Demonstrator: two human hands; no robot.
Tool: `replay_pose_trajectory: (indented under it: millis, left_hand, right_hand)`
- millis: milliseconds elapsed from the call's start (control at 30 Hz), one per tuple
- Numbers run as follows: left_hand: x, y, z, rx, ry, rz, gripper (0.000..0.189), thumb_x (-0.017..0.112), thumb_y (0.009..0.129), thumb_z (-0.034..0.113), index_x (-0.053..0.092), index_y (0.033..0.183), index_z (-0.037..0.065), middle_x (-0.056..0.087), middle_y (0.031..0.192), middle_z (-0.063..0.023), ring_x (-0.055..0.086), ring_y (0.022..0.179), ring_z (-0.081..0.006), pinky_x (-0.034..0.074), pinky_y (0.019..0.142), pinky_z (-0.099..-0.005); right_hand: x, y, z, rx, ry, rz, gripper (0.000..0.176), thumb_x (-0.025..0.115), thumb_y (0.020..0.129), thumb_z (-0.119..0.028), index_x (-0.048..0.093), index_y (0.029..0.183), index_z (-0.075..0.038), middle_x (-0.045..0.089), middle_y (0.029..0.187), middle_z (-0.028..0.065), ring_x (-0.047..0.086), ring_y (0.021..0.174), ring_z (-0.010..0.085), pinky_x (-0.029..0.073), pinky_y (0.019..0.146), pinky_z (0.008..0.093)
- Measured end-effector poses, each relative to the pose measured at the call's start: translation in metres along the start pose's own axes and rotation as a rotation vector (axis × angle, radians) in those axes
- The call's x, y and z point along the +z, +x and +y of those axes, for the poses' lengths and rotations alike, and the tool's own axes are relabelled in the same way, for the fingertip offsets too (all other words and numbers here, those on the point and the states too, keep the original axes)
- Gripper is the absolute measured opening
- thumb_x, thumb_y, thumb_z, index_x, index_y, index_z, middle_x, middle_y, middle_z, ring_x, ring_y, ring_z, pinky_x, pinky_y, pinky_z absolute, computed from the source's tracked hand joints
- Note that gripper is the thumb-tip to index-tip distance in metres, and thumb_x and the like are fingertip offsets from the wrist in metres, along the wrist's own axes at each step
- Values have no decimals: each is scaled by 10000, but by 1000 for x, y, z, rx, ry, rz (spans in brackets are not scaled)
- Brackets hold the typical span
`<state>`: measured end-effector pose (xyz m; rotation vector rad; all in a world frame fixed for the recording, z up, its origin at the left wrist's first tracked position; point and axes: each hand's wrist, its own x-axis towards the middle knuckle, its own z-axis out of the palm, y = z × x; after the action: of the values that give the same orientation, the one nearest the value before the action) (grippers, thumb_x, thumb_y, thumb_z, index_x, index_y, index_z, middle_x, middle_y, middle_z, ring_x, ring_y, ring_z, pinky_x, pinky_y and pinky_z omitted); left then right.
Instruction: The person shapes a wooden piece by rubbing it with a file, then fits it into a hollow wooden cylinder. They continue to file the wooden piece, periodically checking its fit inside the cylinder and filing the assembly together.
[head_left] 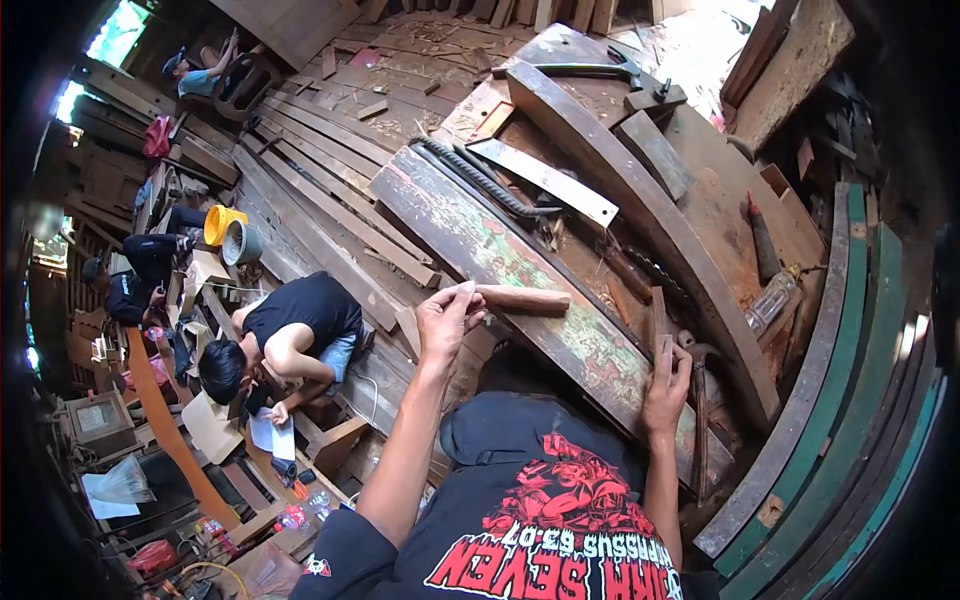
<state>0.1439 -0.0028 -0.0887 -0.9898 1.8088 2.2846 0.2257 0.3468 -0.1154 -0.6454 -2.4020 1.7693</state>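
Observation:
My left hand pinches the end of a short, smoothed wooden piece that lies across a worn board. The board has peeling green and reddish paint. Near the board's right edge, my right hand has its fingers closed round a narrow wooden strip pointing up; its lower part is hidden by the fingers. Just right of that hand is a hammer with a dark wooden handle. Past the board's far edge lie a twisted metal bar and a pale metal strip.
A thick curved beam spans the bench beyond the board. A clear bottle and a clamp rest there. Green-edged planks stand at right. A person in a black top crouches at left; others sit farther back.

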Motion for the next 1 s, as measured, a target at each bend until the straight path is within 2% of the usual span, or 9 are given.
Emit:
replay_pose_trajectory:
  millis: [167,300,367,500,600,633,733,800,1000]
  left_hand:
    - [-9,0,-5,-17,-153,-122,284,657,1045,137,674,1298,10,758,1102,-91,746,977,-147,634,802,-271]
    - [-7,-2,-6,36,-66,-139,248,657,1045,146,689,1256,20,764,1034,-56,720,862,-96,593,748,-230]
    - [-12,0,-8,73,-55,-139,246,664,1044,167,691,1243,26,760,1008,-51,711,842,-93,579,731,-230]
    - [-39,2,-11,96,-17,-86,256,626,1071,222,686,1251,50,754,1004,-55,713,834,-100,579,736,-241]
    - [-71,8,-19,56,-60,-11,271,606,1077,257,691,1240,58,746,989,-46,706,852,-112,567,722,-253]
    - [-84,9,-23,18,-48,44,265,604,1077,258,690,1231,59,741,980,-44,704,851,-114,567,721,-254]
    - [-121,5,-36,-55,-108,154,244,596,1079,255,684,1199,61,723,950,-38,697,843,-121,571,718,-264]
    - [-144,2,-45,-93,-169,184,235,592,1082,255,674,1180,58,714,966,-43,686,824,-121,576,719,-269]
    - [-188,-5,-52,-120,-38,166,255,590,1084,243,656,1225,41,735,993,-72,695,815,-121,560,692,-249]
  right_hand:
    - [2,-2,9,4,-22,34,402,507,1119,-342,571,1260,28,623,1088,126,597,957,178,507,849,346]
    - [-3,6,11,-23,-169,-6,401,506,1117,-353,592,1249,16,641,1121,144,610,1005,205,499,902,359]
    - [4,1,-37,79,-187,-54,385,511,1115,-347,600,1254,1,660,1150,155,613,1085,252,468,991,383]
    - [17,3,-44,-161,-251,-11,387,515,1113,-349,598,1258,-1,656,1094,138,604,1028,228,477,959,374]
    - [34,3,-66,101,-186,-77,384,513,1112,-346,597,1264,-3,658,1092,144,603,1010,220,483,948,378]
    - [40,9,-55,-72,-252,-57,384,517,1108,-344,596,1270,-5,666,1091,146,610,993,221,493,930,382]
    - [57,10,-60,-53,-258,-106,391,526,1101,-346,600,1271,-2,676,1102,159,630,1003,243,499,924,394]
    - [68,9,-70,-88,-357,-141,397,531,1094,-351,624,1230,11,700,1112,208,661,1066,286,496,951,421]
    - [93,-2,-82,-2,-332,-129,407,520,1101,-362,654,1179,14,716,1037,199,665,1015,265,500,932,416]
